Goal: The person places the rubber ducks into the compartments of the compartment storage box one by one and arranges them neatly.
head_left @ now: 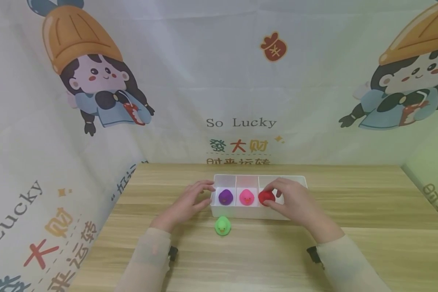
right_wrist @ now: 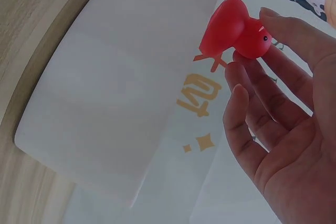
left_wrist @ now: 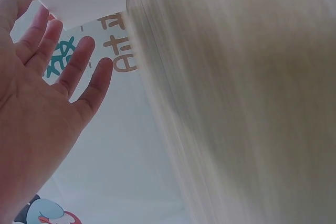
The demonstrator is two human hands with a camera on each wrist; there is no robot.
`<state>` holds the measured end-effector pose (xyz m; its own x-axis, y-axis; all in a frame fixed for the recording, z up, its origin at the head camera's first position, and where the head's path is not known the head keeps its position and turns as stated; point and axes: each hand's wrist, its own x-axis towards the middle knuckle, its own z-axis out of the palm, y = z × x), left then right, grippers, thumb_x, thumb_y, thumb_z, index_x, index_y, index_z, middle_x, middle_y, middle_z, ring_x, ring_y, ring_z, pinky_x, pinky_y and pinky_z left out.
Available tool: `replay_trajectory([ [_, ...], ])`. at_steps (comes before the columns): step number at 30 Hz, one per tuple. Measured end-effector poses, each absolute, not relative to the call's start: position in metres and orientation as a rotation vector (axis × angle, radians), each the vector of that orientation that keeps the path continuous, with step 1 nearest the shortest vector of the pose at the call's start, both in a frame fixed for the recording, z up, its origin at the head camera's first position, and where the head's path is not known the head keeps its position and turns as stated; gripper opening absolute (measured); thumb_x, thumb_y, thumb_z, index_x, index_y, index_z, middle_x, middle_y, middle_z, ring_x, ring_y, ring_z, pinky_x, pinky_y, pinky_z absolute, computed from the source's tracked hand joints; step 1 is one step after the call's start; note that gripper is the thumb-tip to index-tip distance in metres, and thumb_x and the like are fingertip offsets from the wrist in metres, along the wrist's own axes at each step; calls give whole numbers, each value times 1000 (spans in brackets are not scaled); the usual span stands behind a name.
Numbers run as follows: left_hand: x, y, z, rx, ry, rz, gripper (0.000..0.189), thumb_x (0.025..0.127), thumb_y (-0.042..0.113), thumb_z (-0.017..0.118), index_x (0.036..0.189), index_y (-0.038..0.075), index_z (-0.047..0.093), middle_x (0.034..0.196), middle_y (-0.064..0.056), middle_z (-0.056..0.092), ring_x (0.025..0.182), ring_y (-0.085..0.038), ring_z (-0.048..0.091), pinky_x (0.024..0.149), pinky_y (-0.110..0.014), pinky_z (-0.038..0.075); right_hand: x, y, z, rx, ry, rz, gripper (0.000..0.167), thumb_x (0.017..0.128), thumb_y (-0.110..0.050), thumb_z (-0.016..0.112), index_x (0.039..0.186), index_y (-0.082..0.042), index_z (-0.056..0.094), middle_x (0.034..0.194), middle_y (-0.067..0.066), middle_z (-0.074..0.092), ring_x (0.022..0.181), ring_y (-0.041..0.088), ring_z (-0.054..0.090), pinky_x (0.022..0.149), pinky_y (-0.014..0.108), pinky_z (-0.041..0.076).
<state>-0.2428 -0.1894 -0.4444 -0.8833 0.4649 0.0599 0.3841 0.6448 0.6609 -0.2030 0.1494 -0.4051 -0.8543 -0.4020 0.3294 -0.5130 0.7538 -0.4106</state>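
Observation:
A white divided box (head_left: pixel 248 212) stands on the table, with a purple rubber duck (head_left: pixel 226 197) in its left compartment and a pink rubber duck (head_left: pixel 246 197) in the middle one. Over the right-hand part, my right hand (head_left: pixel 293 200) pinches a red rubber duck (head_left: pixel 266 198) between thumb and fingers. The right wrist view has this duck (right_wrist: pixel 228 27) above the box's rim, held by its head. At the box's left end is my left hand (head_left: pixel 187 205), fingers spread and loosely bent, thumb (left_wrist: pixel 18 3) right at the box wall. A green rubber duck (head_left: pixel 222 226) sits just before the box.
The wood-grain table (head_left: pixel 263 259) runs up to a printed cloth (head_left: pixel 175 81) hanging at the back and sides. Dark wrist straps (head_left: pixel 314 254) show at both sleeves.

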Motion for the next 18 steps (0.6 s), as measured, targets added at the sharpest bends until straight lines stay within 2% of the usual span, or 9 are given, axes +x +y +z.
replay_trajectory([
  [18, -244, -190, -445, 760, 2741, 1058, 37, 103, 19, 62, 139, 13, 57, 164, -11, 40, 145, -38, 43, 122, -58, 37, -220, 155, -410, 671, -2837, 724, 27, 86, -24, 86, 107, -11, 75, 97, -2, 72, 86, 22, 63, 72, 29, 54],
])
